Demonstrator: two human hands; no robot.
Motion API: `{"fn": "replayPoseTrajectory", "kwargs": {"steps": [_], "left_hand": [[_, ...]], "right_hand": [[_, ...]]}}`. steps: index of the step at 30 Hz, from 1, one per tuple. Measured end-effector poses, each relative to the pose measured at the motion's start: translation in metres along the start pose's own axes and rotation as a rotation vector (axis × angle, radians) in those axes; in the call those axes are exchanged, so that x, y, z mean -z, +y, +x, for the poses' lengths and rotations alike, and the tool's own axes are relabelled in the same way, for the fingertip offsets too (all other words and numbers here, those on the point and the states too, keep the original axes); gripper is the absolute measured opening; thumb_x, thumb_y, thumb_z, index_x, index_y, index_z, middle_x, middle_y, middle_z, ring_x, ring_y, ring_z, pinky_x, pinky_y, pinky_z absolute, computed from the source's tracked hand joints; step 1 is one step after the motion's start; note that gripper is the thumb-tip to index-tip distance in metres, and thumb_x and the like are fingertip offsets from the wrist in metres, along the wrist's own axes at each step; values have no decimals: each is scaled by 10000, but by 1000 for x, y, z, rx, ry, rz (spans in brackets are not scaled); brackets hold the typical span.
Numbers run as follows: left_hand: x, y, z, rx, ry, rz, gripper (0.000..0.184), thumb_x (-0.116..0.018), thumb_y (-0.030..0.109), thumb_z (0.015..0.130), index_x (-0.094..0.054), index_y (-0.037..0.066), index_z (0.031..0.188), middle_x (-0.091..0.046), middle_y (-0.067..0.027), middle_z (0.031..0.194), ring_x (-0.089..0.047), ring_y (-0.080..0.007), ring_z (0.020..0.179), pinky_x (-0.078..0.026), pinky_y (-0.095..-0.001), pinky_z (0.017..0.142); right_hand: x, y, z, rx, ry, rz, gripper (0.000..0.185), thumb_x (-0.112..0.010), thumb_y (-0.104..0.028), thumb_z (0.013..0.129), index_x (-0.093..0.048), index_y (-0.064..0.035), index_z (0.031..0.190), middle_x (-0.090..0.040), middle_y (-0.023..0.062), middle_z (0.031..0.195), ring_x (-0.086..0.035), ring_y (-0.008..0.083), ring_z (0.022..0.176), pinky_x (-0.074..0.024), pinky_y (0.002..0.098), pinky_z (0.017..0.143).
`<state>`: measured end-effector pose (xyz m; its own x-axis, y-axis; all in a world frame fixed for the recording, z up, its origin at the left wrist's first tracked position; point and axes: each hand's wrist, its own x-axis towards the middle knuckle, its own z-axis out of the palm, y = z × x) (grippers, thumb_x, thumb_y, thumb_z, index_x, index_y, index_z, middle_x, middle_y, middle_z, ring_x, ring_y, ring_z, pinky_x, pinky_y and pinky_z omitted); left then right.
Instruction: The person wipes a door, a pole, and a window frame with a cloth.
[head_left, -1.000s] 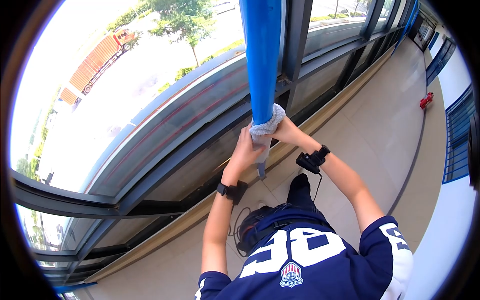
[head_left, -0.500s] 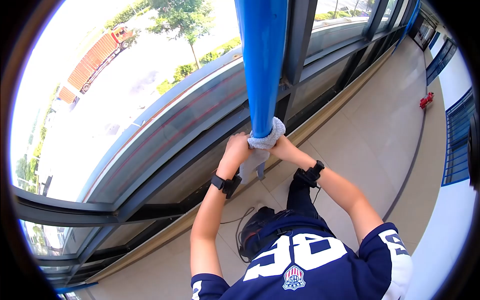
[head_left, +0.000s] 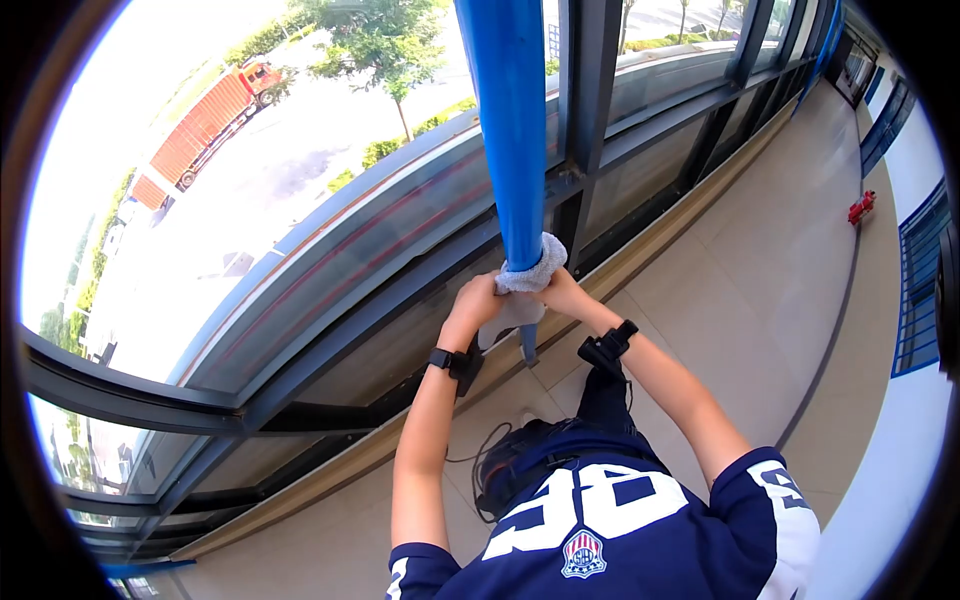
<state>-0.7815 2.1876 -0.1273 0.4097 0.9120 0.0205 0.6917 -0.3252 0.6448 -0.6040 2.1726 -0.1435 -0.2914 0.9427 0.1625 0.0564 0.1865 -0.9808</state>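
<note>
While the left hand (head_left: 474, 301) and right hand (head_left: 564, 293) grip the cloth (head_left: 540, 269) from either side, fingertips partly hidden, it wraps around the pole (head_left: 511, 140), its loose end hanging nearer. A slackened grip could let it slip down; far right stands the window frame (head_left: 593, 95).

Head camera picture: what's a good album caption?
Left hand and right hand hold a grey cloth around a blue pole beside a dark window frame.

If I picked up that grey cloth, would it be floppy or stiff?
Probably floppy: the grey cloth bends along the curve of the blue pole, and part hangs down. It would likely feel soft, since its surface looks fuzzy.
</note>
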Motion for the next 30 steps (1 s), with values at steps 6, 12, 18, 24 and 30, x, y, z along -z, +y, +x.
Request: {"fn": "replayPoseTrajectory", "kwargs": {"steps": [6, 12, 18, 24, 30], "left_hand": [[10, 24, -15, -47, 348, -266, 193, -601, 44, 721, -576, 6, 909, -605, -220, 815, -576, -394, 785, -459, -399, 658], [30, 72, -13, -95, 665, -461, 128, -504, 16, 792, -538, -32, 905, -568, -61, 731, -501, -102, 671, -415, -251, 620], [-6, 81, 18, -102, 919, -843, 90, -395, 55, 830, -469, 4, 835, -519, -6, 745, -467, -75, 686, -390, -236, 603], [-12, 65, 26, -233, 911, -784, 175, -432, 181, 876, -470, 21, 818, -537, -10, 716, -497, -75, 641, -408, -243, 564], [-44, 39, 36, -154, 1024, -569, 358, -475, 355, 799, -490, -2, 773, -522, -146, 598, -551, -278, 519, -415, -336, 495]], "right_hand": [[4, -57, -3, 33, 77, 74, 418, -682, -142, 771, -523, -26, 1140, -567, 73, 1094, -528, 169, 1029, -419, 320, 893], [3, -141, -7, 276, 170, 349, 516, -553, -274, 879, -361, 1, 1272, -490, 81, 1167, -455, 164, 1101, -324, 288, 974], [-26, -125, 26, 382, 479, 176, 536, -484, -406, 904, -408, 30, 1208, -534, 117, 1016, -526, 163, 914, -425, 286, 807], [-27, -101, 38, 572, 552, 135, 459, -464, -362, 912, -465, 48, 1117, -547, 108, 914, -529, 158, 807, -430, 275, 728], [-27, -51, 39, 558, 602, 44, 497, -347, -416, 919, -493, 49, 1020, -539, 104, 851, -533, 171, 759, -422, 279, 685]]}}
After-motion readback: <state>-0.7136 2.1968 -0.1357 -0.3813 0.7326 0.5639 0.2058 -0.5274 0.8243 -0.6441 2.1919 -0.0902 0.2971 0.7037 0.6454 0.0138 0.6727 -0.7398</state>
